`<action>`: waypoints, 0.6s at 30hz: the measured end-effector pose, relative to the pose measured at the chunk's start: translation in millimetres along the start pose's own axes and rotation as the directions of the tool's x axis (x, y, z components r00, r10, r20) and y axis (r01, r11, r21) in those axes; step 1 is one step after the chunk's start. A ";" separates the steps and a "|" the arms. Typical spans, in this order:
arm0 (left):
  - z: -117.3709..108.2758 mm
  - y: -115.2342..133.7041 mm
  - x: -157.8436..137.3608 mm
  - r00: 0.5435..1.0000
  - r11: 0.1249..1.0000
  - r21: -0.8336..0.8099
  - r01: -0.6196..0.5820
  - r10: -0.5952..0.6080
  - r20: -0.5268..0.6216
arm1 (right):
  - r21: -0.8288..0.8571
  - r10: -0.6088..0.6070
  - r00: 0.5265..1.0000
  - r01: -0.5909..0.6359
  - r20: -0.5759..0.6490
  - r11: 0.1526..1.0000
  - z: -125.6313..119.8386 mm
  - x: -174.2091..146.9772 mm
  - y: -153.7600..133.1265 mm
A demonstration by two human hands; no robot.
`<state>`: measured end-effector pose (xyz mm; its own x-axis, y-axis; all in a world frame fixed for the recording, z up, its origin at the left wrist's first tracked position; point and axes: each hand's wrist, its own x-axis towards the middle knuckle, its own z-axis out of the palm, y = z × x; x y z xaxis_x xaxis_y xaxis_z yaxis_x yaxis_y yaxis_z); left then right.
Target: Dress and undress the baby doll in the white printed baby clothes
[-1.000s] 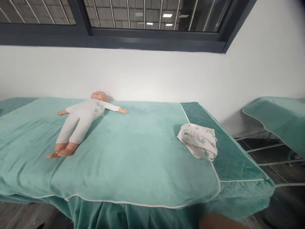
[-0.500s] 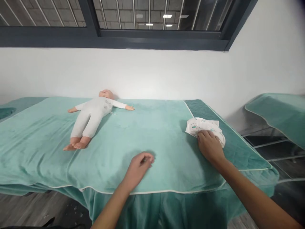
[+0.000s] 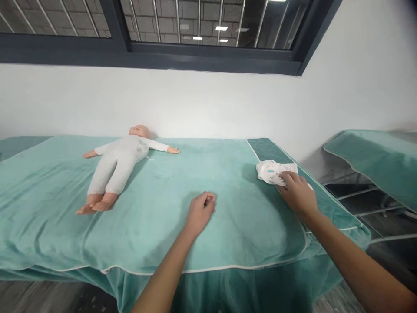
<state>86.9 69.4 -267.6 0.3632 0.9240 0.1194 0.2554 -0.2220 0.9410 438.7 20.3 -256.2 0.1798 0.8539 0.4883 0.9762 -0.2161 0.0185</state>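
Observation:
My right hand (image 3: 299,193) grips the near edge of a folded white diaper (image 3: 271,172) with small green and dark prints, at the right end of the bed. Part of the diaper is hidden under my fingers. Over the middle of the green cover (image 3: 208,243), my left hand (image 3: 202,211) is loosely closed, its fingers curled in and nothing visible in them. On the left lies a baby doll (image 3: 114,163) on its back in a white bodysuit, arms spread and feet bare, well apart from both hands.
A white wall (image 3: 202,104) rises behind the bed, with a dark-framed barred window (image 3: 208,56) above. To the right stands another bed with a green cover (image 3: 374,161) and a metal frame (image 3: 361,191); a gap separates the two beds.
My left hand has moved slightly up and to the right. My right hand has shifted a little right on the diaper, which looks more bunched. The view has turned slightly.

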 end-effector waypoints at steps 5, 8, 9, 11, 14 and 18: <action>0.7 -2.0 -2.1 1.000 0.992 -0.120 0.025 -0.022 0.020 | 0.476 0.233 0.972 -0.194 -0.023 0.858 -37.6 22.1 -39.4; 1.6 -4.3 -2.9 1.000 0.943 -0.333 0.011 -0.014 -0.007 | 0.746 0.198 0.976 -0.201 0.095 0.635 -61.4 25.3 -95.1; 1.7 -5.9 -3.5 0.999 0.915 -0.403 -0.021 0.007 -0.036 | 0.810 0.159 0.977 -0.204 0.139 0.550 -66.8 24.8 -115.0; 1.4 -11.1 -5.3 0.991 0.850 -0.517 -0.099 0.039 -0.126 | 0.893 0.039 0.969 -0.241 0.244 0.381 -73.0 22.2 -152.3; -1.8 -20.8 -7.2 0.971 0.735 -0.663 -0.137 -0.034 -0.238 | 0.910 -0.156 0.902 -0.377 0.404 0.174 -73.1 16.2 -193.3; -10.6 -26.8 -4.1 0.969 0.486 -0.872 -0.063 -0.180 -0.170 | 0.847 -0.285 0.803 -0.528 0.524 0.069 -67.1 10.5 -214.1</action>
<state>69.1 74.9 -289.9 0.1535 0.9882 -0.0001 -0.6799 0.1057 0.7257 223.4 43.8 -196.5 -0.0701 0.9951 -0.0701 0.0756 -0.0648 -0.9950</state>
